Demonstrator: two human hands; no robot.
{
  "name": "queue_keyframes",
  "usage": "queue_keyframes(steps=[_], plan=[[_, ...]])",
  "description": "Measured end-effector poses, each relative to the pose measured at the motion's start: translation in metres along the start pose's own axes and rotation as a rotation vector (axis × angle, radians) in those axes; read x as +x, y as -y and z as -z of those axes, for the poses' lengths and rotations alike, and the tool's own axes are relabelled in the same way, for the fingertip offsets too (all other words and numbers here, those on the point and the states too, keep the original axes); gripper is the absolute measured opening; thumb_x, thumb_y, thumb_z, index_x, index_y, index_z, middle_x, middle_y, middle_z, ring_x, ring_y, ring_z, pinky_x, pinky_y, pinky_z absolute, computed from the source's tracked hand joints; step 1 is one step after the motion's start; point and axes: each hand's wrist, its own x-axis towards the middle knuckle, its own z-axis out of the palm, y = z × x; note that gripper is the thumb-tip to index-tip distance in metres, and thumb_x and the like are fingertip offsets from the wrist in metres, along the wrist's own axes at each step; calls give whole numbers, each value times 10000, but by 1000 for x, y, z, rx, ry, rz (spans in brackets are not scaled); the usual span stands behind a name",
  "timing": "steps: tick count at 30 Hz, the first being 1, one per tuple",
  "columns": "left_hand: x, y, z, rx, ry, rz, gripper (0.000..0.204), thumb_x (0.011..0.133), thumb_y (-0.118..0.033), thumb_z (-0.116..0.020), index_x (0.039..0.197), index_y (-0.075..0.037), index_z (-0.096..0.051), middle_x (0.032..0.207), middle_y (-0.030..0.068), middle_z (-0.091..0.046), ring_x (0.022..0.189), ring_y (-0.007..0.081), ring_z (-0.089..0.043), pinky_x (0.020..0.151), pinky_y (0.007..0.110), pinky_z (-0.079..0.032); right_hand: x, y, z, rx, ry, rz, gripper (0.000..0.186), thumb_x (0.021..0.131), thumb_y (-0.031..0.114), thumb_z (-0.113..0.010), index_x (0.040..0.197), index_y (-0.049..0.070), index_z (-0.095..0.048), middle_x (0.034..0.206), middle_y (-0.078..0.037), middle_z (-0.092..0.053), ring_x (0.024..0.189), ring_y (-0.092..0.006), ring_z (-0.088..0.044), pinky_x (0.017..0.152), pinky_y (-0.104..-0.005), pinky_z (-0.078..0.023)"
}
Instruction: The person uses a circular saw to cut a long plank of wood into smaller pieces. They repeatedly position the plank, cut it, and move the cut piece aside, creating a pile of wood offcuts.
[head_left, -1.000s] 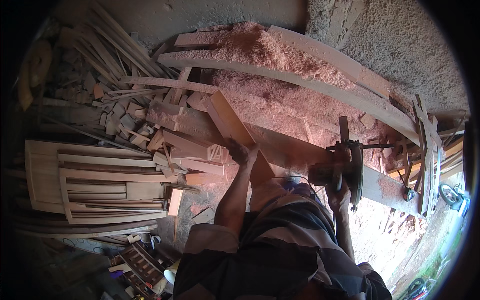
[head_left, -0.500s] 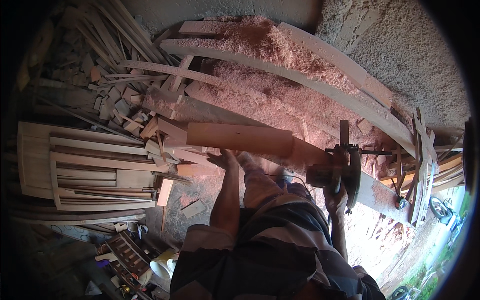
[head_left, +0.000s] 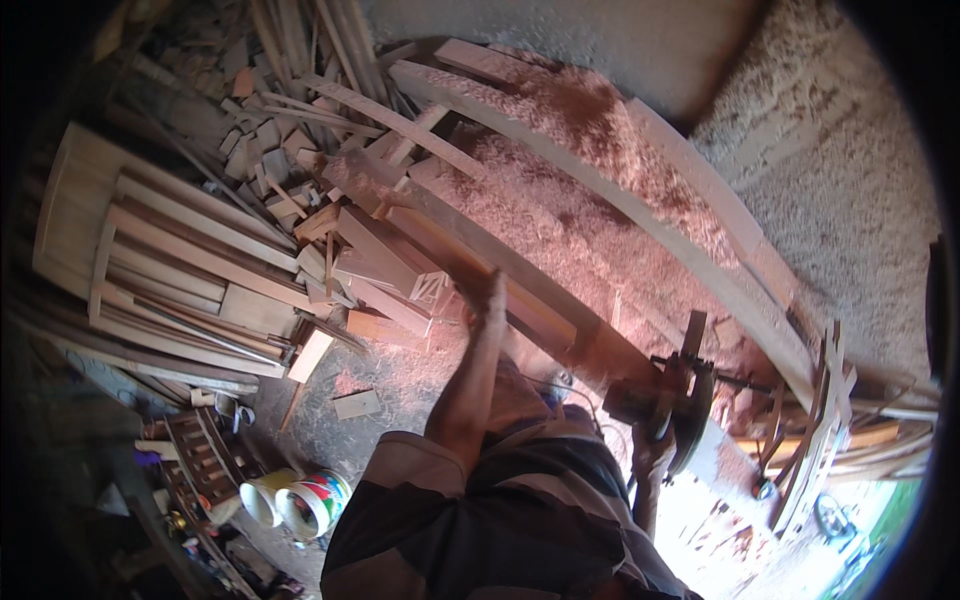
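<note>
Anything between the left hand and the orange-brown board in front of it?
Nothing visible: the left hand overlaps the board in view and seems to touch it, though the grip itself is unclear. The power tool in the right hand sits off to the right, beyond the board's end.

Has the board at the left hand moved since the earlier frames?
Yes: the board, angled across the long beam earlier, has swung round to run roughly parallel with it.

Board (head_left: pixel 532 308) now parallel to plank (head_left: pixel 612 350)
</note>
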Motion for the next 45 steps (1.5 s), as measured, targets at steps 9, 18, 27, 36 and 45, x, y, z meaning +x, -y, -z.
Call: queue_keyframes(steps=[9, 18, 27, 36, 45], plan=[[-11, 24, -51, -301, -44, 26, 1005, 754, -117, -710, 1581, 26, -158, 1557, 317, -334, 1390, 434, -449, 1172, 450, -390, 4, 10, -6, 145, -41, 29, 445, 787, 162, -738, 1186, -14, -653, 904, -170, -718, 809, -255, -686, 763, -411, -548], [17, 32, -36, -266, -32, 152, 942, 763, -81, -676, 1567, 30, -198, 1549, 317, -356, 1397, 442, -451, 1176, 443, -393, 7, 8, -6, 99, 9, -81, 453, 782, 141, -730, 1191, -38, -647, 894, -138, -711, 793, -220, -667, 750, -381, -544], [111, 24, -31, -545, 55, 284, 912, 723, -59, -635, 1532, 74, -235, 1524, 315, -378, 1400, 446, -435, 1216, 440, -348, 10, 17, 16, 174, 99, -151, 488, 776, 83, -703, 1238, -58, -640, 912, -95, -717, 805, -193, -681, 758, -355, -557], [112, 31, -9, -313, 89, 79, 1025, 851, -280, -762, 1589, 65, -140, 1629, 336, -192, 1520, 449, -240, 1255, 463, -247, 29, 79, 38, 275, 194, -62, 468, 748, 73, -715, 1200, -41, -662, 956, -60, -711, 833, -163, -645, 773, -334, -533], [100, -17, 135, 158, 347, -843, 960, 793, -120, -726, 1620, -79, -239, 1655, 258, -232, 1529, 482, -201, 1244, 560, -210, 42, 185, 11, 136, 609, 390, 436, 779, 141, -820, 1166, -1, -678, 903, -159, -745, 798, -233, -741, 699, -373, -570]])
